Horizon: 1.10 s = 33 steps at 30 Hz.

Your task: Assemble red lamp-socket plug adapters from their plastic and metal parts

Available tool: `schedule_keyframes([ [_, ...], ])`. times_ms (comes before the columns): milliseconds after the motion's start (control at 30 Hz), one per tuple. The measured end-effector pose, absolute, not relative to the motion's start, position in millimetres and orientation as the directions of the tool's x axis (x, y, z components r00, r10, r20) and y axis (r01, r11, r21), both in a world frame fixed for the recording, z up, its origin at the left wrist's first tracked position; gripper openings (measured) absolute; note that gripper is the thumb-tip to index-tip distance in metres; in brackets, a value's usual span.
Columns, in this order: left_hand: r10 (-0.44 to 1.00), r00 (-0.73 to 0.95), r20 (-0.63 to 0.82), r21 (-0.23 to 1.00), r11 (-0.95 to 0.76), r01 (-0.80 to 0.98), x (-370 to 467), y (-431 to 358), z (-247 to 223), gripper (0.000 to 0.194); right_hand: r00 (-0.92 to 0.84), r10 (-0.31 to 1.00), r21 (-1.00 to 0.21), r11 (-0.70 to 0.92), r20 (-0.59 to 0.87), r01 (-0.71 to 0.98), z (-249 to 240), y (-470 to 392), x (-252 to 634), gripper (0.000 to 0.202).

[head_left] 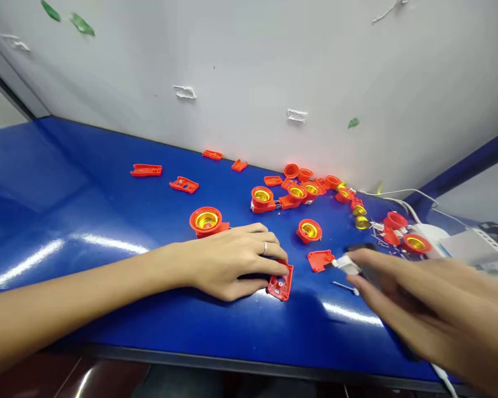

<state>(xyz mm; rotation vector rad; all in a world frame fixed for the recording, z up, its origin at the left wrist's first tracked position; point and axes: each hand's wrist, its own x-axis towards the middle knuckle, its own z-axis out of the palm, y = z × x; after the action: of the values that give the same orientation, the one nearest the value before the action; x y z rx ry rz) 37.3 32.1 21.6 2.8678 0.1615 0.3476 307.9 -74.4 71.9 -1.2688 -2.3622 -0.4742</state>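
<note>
On the blue tabletop (149, 331), mid-frame, the half-curled left hand (232, 260) holds a light-looking, probably stiff red housing (288, 284), best edge-gripped; the right hand (435, 301) pinches a white piece (347, 265).

A: And there's the shell (285, 285), bright red, roughly rectangular, its hollow side up, small molded features showing inside!

B: How's it lying?

A: Low on the blue table (157, 329) — slightly skewed, its far end partly covered.

B: And the white piece (347, 265)?

A: Small, blocky, over to the shell's right — gripped at its right end, tilted, too blurred for finer detail!
</note>
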Motion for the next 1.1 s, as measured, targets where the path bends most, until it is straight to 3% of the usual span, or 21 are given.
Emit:
schedule_keyframes([
  [100, 0.165, 0.954, 0.251, 0.198, -0.973, 0.116, 31, 32, 17, 0.025, -0.667, 0.618, 0.117, 0.691, 0.417, 0.713, 61, -78, 278, 0.019],
  [200, 0.173, 0.948, 0.267, 0.173, -0.976, 0.129, 25, 31, 15, 0.022, -0.727, 0.591, 0.095, 0.749, 0.351, 0.655, 40, -74, 258, 0.019],
  [433, 0.19, 0.93, 0.313, 0.214, -0.969, 0.126, 20, 33, 5, 0.018, -0.726, 0.599, 0.012, 0.769, 0.336, 0.64, 13, -62, 246, 0.016],
  [800, 0.203, 0.924, 0.323, 0.243, -0.962, 0.126, 20, 33, 3, 0.016, -0.708, 0.606, 0.004, 0.759, 0.362, 0.652, 12, -64, 245, 0.014],
  [1100, 0.225, 0.924, 0.308, 0.29, -0.948, 0.134, 22, 32, 5, 0.019, -0.708, 0.65, -0.023, 0.741, 0.276, 0.671, 15, -65, 245, 0.015],
])
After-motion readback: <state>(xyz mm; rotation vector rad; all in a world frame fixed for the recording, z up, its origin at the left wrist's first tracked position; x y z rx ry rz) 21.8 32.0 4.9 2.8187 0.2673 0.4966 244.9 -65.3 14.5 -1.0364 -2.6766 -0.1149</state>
